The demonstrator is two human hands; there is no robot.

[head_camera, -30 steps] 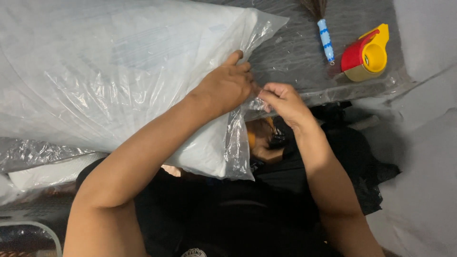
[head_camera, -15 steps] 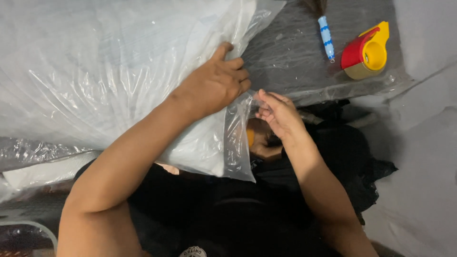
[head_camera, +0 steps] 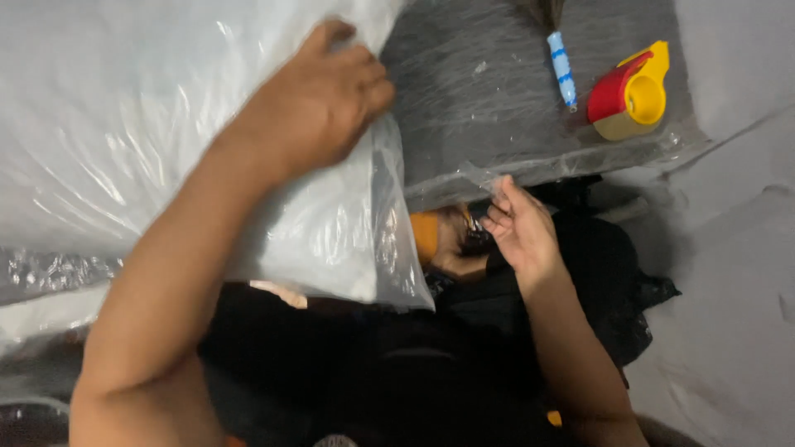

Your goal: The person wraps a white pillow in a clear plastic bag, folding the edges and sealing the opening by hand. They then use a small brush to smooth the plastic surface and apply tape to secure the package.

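A big white pillow in a clear plastic bag [head_camera: 124, 141] fills the left and middle of the head view. My left hand [head_camera: 319, 99] lies on its upper right corner, fingers curled and pressing into the plastic. My right hand [head_camera: 517, 228] hovers off the bag near the table's front edge, fingers loosely apart, holding nothing I can see. Below it sits an orange and dark object [head_camera: 439, 240], partly hidden.
The grey table [head_camera: 489, 108] is covered with clear film. A red and yellow tape dispenser [head_camera: 629, 91] and a blue and white striped handle [head_camera: 563, 70] lie at its far right. Dark clothing [head_camera: 397, 364] fills the bottom. Pale fabric [head_camera: 729, 273] lies at the right.
My left hand slid up the bag toward its top corner. My right hand let go of the bag's edge and dropped away to the right. The view moved closer.
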